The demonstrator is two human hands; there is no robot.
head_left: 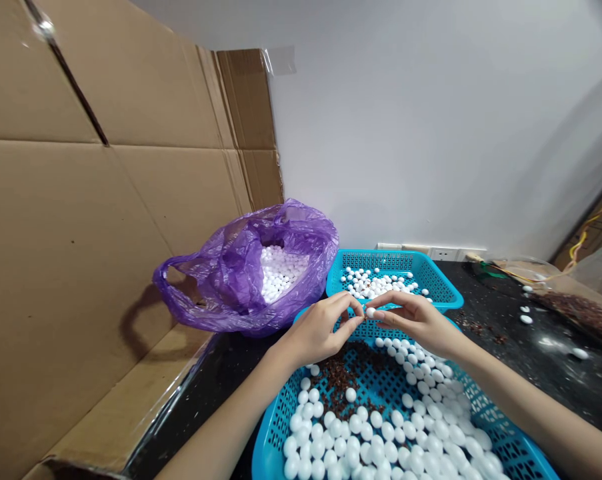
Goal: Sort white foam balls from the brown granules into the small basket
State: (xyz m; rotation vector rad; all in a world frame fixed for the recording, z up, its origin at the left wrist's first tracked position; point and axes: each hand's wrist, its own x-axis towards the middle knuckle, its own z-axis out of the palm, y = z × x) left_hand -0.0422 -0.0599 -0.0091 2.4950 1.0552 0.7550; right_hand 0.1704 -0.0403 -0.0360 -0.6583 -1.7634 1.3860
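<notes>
My left hand (325, 327) and my right hand (415, 320) meet above the near blue basket (275, 427), both pinching one small white ball (370, 312) between their fingertips. The near basket holds several white balls and a patch of dark red-brown bits (341, 380). Behind it a second blue basket (445, 287) holds a smaller heap of white balls. An open purple plastic bag (231, 280) full of white balls sits to the left of the far basket.
Large flattened cardboard sheets (81, 233) lean along the left side. The dark tabletop (531, 360) at the right carries a few loose white balls and a clear bag of dark bits (585, 307). A white wall with sockets stands behind.
</notes>
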